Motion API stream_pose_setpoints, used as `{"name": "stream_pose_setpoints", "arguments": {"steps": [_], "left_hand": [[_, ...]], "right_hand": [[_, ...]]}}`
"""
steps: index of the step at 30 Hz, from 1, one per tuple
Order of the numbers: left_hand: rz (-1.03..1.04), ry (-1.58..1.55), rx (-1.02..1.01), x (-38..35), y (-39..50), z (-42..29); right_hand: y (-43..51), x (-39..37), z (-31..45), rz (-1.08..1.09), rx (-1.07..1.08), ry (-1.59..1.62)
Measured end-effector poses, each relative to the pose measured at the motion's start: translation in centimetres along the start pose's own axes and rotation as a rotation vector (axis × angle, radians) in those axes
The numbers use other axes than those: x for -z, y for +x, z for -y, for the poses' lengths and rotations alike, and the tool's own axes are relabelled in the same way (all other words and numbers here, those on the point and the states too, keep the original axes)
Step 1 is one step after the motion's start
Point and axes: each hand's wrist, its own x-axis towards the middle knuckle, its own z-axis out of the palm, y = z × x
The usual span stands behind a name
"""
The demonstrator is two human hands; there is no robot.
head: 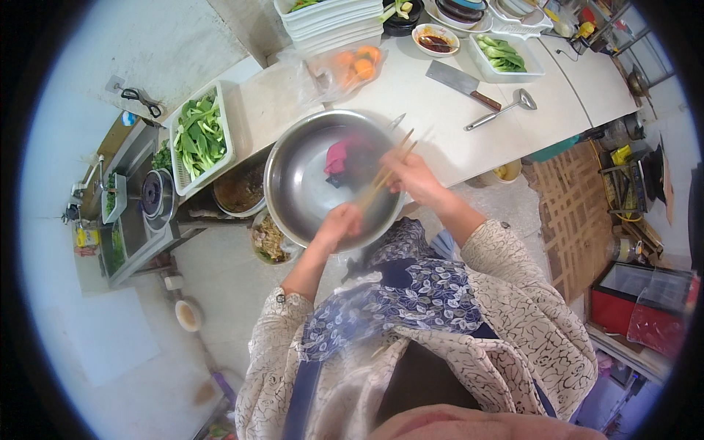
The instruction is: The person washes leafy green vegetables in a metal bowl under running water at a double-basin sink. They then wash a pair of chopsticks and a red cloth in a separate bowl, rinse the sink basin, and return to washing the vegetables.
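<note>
A large stainless steel basin (297, 203) stands at the counter's front edge before me, with a crumpled pink cloth (336, 157) and something dark inside. Over its right side my right hand (410, 173) is closed around slim wooden chopsticks (379, 180), whose upper ends stick out past the fingers. My left hand (342, 223) is over the near part of the basin, at the lower end of the chopsticks. Both hands are blurred, so whether the left fingers grip the sticks is unclear.
A cleaver (454, 78) and a metal ladle (503, 110) lie on the counter at the right. Behind the basin is a plastic bag of orange fruits (360, 67). A white basket of leafy greens (223, 115) stands left, beyond it a sink (137, 151). A knife tip (397, 121) shows beside the basin.
</note>
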Motion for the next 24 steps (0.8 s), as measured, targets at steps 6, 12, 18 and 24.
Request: {"name": "stream_pose_setpoints", "arguments": {"steps": [6, 12, 18, 24], "left_hand": [[-0.822, 0.366, -0.295, 7.3, 6.8, 4.0], [-0.405, 0.202, -0.679, 0.1, 4.5, -2.3], [-0.350, 0.843, -0.653, -0.3, -0.5, -6.4], [-0.323, 0.806, -0.722, 0.0, -2.8, -6.7]], "right_hand": [[0.4, -1.9, -1.3, -0.127, 0.022, 0.062], [0.1, -4.0, -2.0, -0.110, -0.026, 0.188], [-1.0, -2.7, -0.2, -0.231, 0.028, 0.180], [-3.7, 1.4, 2.9, -0.364, 0.225, 0.119]]}}
